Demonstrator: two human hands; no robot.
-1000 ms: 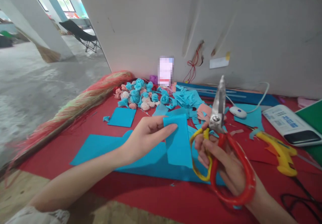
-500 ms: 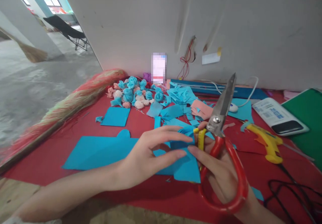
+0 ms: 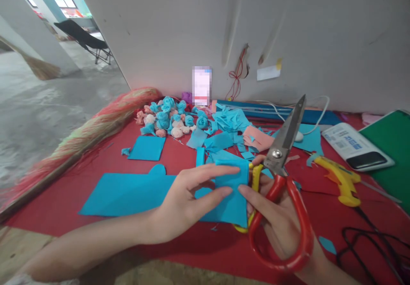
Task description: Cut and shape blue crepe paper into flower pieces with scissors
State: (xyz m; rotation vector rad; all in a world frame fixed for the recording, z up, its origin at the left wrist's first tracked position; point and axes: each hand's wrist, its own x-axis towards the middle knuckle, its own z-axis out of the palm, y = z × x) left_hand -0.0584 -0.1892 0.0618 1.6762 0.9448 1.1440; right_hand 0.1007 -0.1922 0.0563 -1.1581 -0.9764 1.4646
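A folded piece of blue crepe paper [image 3: 235,191] stands between my two hands, its top edge lying flat and straight. My left hand [image 3: 192,191] rests its index finger and thumb on the paper's near face, the fingertips apart; its other fingers are mostly hidden. My right hand [image 3: 275,208] pinches the paper's right edge with the thumb. Red-handled scissors [image 3: 285,148] hang in the same hand, blades pointing up and away. A yellow curved part [image 3: 256,177] shows beside and below the paper. Under my left hand lies a long blue paper strip [image 3: 128,193].
Blue, pink and white paper roses [image 3: 163,120] are heaped behind, beside blue scraps [image 3: 230,120]. A yellow glue gun [image 3: 338,176] with a black cord lies right, near a white device [image 3: 357,146]. A bundle of bristles [image 3: 86,127] borders the left. An upright phone [image 3: 201,85] stands at the wall.
The blue paper, curled and tilted at the top before, now stands flatter and squarer between my hands. My right hand and the scissors have shifted very slightly.
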